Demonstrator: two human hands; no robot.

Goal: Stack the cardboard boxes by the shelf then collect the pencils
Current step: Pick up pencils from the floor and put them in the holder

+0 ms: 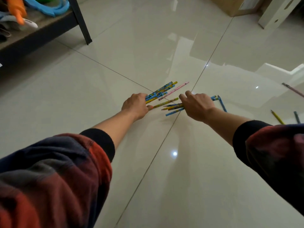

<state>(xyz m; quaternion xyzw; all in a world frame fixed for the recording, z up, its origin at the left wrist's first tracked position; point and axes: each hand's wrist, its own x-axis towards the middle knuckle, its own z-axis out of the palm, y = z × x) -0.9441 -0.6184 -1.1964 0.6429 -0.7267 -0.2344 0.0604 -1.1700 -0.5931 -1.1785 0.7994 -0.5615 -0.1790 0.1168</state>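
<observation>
My left hand point(135, 106) grips a bundle of blue and yellow pencils point(160, 92) that fan out up and to the right. A pink pencil point(174, 91) lies just beyond that bundle. My right hand point(198, 106) holds several pencils point(172, 108) whose tips point left, with blue ends point(219, 101) sticking out on its right side. Both hands are low over the glossy tiled floor point(148, 46), close together. Loose pencils lie on the floor at the right: a yellow pencil point(278, 117), a dark pencil point(297, 117) and a pinkish pencil point(292, 89).
A dark shelf point(49, 25) with a black leg point(82, 22) stands at the top left, holding blue and orange items. A brown cardboard box point(230, 5) and a white box point(278, 12) stand at the top right.
</observation>
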